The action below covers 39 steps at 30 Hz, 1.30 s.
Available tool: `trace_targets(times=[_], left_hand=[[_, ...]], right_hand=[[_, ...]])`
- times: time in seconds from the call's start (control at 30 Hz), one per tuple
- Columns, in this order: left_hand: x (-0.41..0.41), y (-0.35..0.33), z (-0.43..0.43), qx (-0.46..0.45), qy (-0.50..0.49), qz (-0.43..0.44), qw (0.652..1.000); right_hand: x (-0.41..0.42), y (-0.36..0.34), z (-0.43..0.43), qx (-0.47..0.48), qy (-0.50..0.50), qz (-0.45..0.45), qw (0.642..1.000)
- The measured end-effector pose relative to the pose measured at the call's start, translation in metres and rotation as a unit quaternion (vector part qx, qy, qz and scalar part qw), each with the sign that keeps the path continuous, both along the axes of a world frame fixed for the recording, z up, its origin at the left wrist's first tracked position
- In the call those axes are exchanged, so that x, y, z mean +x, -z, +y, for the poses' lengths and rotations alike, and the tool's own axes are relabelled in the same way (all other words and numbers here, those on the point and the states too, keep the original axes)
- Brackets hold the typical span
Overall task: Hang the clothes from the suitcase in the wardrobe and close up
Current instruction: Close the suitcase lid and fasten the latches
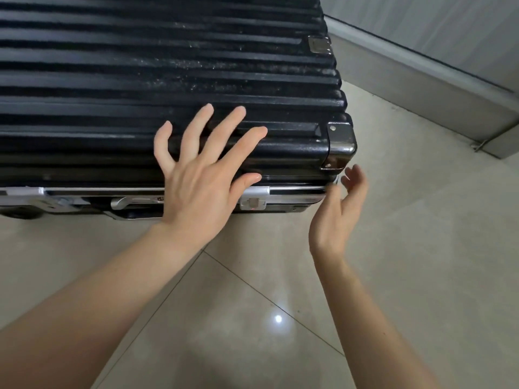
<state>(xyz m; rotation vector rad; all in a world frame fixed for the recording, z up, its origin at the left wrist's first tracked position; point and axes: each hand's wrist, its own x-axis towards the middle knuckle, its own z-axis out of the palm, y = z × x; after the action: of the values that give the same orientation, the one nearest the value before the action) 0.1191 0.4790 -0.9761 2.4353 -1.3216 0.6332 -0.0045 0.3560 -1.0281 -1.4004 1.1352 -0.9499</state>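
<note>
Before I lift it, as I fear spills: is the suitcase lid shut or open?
Shut: the suitcase lid meets the silver frame along the front, no gap. Whether the latch is fastened, cannot tell.

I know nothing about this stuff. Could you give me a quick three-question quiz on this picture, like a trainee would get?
1. True or false: the left hand rests with spread fingers on the black suitcase.
2. What does the right hand hold? A) a hanger B) a shirt C) nothing
3. Fill in: the suitcase lies on a pale tiled ____.
Key: 1 true; 2 C; 3 floor.
</note>
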Motion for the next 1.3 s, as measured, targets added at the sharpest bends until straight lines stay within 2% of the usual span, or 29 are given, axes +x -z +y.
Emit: trace_targets(times=[0.07,0.13,0.2,0.27,0.67,1.07,1.3], left_hand=[[0.001,0.0,0.001,0.001,0.009,0.0,1.0],[0.001,-0.001,0.002,0.004,0.012,0.004,1.0],[0.001,-0.002,0.003,0.007,0.012,0.003,1.0],[0.0,-0.002,0.002,0.01,0.011,0.0,1.0],[-0.006,0.001,-0.002,-0.025,-0.005,0.012,1.0],[0.005,-0.006,0.0,-0.014,0.018,0.021,1.0],[0.008,-0.009,0.0,-0.025,0.026,0.022,0.999]], right_hand=[[-0.004,0.002,0.017,-0.106,-0.081,0.031,0.991],[-0.004,0.013,0.025,-0.169,-0.129,0.124,0.969],[0.0,0.02,0.026,-0.172,-0.131,0.191,0.957],[0.005,0.021,0.026,-0.165,-0.129,0.208,0.956],[0.017,0.03,0.029,-0.12,-0.054,0.139,0.982],[0.009,0.025,0.025,-0.125,-0.102,0.105,0.981],[0.013,0.027,0.027,-0.122,-0.079,0.105,0.984]])
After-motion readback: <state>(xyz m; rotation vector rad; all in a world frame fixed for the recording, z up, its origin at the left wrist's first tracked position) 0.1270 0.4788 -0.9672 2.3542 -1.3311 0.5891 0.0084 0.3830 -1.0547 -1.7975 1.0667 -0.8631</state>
